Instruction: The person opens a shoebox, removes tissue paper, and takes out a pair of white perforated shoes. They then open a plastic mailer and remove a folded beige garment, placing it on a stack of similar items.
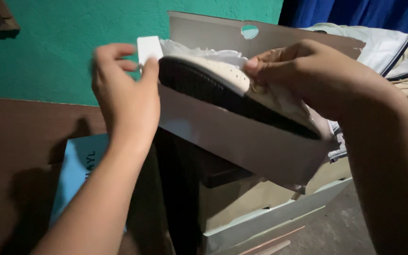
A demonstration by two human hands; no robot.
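- We grip the near left corner of an open grey cardboard shoebox (242, 141) with our left hand (127, 101), thumb pressed on the box edge, fingers curled behind it.
- Our right hand (308, 75) pinches the rim of a cream-white shoe with a dark ribbed sole (223, 87), fingertips closed on its upper edge.
- The shoe lies on its side inside the box, sole facing us, with crumpled white tissue paper (199, 52) just behind it.
- The box lid (204, 30) stands upright at the back.
- Below the box sits a stack of pale cardboard boxes (260, 212); a light blue box (79, 170) lies beside our left forearm.
- A green painted wall (62, 42) rises behind; folded cloth (393, 52) lies at the right.
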